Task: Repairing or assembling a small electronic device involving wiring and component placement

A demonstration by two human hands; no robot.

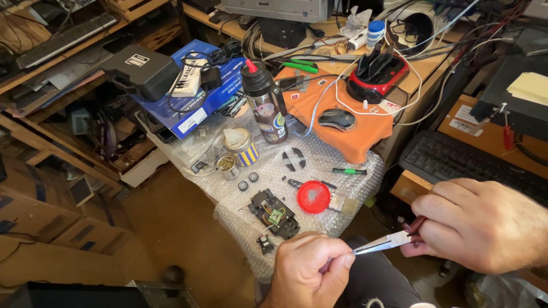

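Note:
My right hand [479,225] grips the red handles of needle-nose pliers [383,244], whose metal jaws point left. My left hand [311,268] is closed around something small at the plier tips; the item itself is hidden by my fingers. Both hands hover at the near edge of a bubble-wrap-covered table [342,157]. Just beyond my left hand lies a small black chassis with a green circuit board [274,214] and a small black part [265,243] with wires.
On the bubble wrap sit a red lid [313,197], a small brush [342,202], a green-handled screwdriver [349,171], two small wheels [248,181], a striped tin [242,147] and a dark bottle [267,102]. An orange cloth with a mouse [337,118] lies behind. A keyboard [451,159] is at right.

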